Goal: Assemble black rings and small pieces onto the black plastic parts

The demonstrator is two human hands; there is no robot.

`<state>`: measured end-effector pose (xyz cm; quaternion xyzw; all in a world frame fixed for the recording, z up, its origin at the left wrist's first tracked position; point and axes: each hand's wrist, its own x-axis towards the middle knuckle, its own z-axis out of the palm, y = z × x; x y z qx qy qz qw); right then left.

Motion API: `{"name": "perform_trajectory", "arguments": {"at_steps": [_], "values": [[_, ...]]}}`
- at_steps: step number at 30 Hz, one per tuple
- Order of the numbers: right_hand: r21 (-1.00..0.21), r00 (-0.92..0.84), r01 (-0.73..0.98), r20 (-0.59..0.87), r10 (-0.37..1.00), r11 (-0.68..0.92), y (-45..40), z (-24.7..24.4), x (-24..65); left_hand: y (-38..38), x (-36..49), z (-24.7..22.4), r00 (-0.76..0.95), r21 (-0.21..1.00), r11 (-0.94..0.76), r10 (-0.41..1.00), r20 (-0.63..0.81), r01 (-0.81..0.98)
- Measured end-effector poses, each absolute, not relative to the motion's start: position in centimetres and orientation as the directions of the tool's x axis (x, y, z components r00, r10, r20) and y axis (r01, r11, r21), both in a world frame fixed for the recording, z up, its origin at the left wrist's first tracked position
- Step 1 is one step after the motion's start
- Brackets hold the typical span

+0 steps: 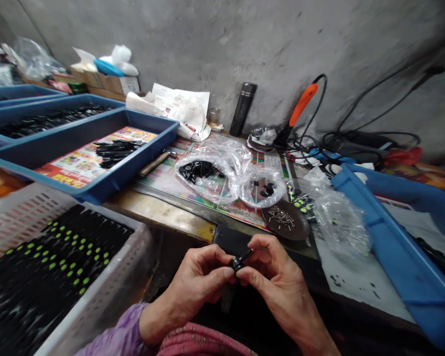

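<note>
A small black part [237,264] is held between both hands in front of my lap, below the table's front edge. My left hand [202,277] pinches its left side between thumb and index finger. The fingertips of my right hand [272,274] close on its right side, where a short black arm sticks up to the right. Beyond the hands a dark round dish [302,227] holds small metal pins. Next to it stand an open plastic bag [246,190] with a few black pieces and a larger bag [226,185] with many black pieces.
Blue trays [114,180] with black parts stand at the left, above a white basket [96,287] of black parts with green dots. A hammer [154,164], a black flask [244,109], an orange-handled tool [303,104] and cables lie farther back. Another blue tray [396,262] is at right.
</note>
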<state>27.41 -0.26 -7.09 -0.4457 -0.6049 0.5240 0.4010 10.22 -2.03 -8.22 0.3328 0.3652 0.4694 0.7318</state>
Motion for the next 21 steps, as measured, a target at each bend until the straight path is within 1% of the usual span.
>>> {"name": "perform_trajectory", "arguments": {"at_steps": [2,4,10,17,19,21], "values": [[-0.992,-0.308,0.118,0.011,0.951,0.049,-0.03,-6.91,27.48,-2.0,10.28,-8.19,0.279,0.843,0.313,0.938,-0.204,-0.438],[-0.997,-0.315,0.077,-0.004,0.949,0.022,0.08,-6.83,27.39,-2.02,10.33,-8.21,0.268,0.846,0.301,0.943,-0.196,-0.44],[-0.999,-0.248,-0.046,0.011,0.969,0.0,-0.17,-6.67,26.84,-2.24,10.29,-8.35,0.254,0.83,0.31,0.944,-0.211,-0.463],[-0.998,-0.254,-0.063,-0.005,0.967,-0.022,-0.04,-6.74,26.67,-2.02,10.26,-8.67,0.255,0.819,0.3,0.947,-0.194,-0.489],[-0.998,-0.249,-0.052,0.033,0.968,0.021,-0.06,-6.98,26.68,-2.04,10.25,-8.79,0.248,0.811,0.299,0.949,-0.196,-0.503],[-0.995,-0.235,-0.008,0.096,0.967,0.097,-0.15,-7.28,26.72,-2.1,10.25,-8.92,0.246,0.803,0.3,0.949,-0.196,-0.515]]}}
